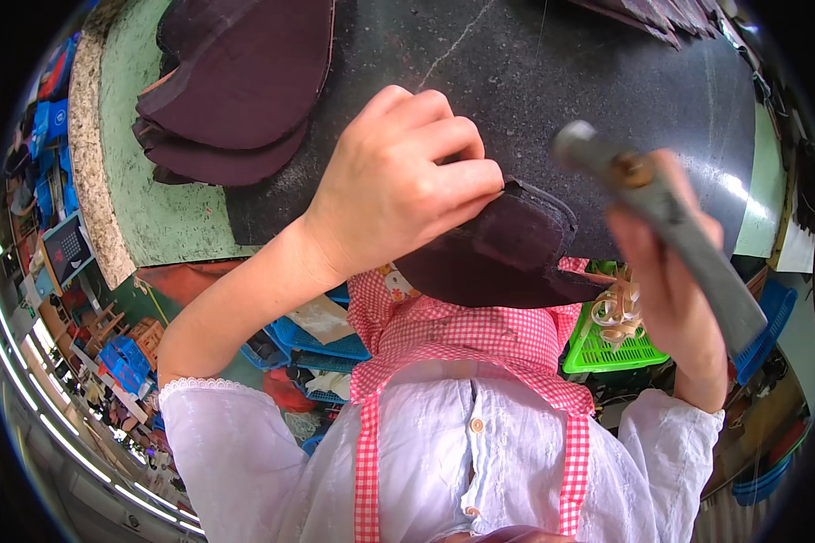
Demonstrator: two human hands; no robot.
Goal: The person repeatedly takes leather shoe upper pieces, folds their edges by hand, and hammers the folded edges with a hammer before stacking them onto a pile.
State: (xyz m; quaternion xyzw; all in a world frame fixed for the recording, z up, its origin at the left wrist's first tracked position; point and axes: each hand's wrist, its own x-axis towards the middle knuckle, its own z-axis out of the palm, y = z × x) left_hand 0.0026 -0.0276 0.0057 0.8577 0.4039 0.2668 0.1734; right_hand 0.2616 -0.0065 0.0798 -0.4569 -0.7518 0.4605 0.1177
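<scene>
A dark maroon leather piece [507, 249] with a curved, folded edge lies at the near side of the black work slab [516, 90], partly overhanging it. My left hand [407, 176] pinches its upper edge, fingers closed. To the right, my right hand [666, 244] is raised and wrapped round a hammer [688, 235]. The hammer's round face is at the upper left, apart from the leather and slightly blurred. Its grip is partly hidden by the tool's own metal head.
Several similar maroon pieces [244, 81] are stacked at the far left of the slab, and more dark pieces [666, 16] lie at the far right. Below the table edge stand a green basket [611, 353] with pale strips and blue crates [312, 339].
</scene>
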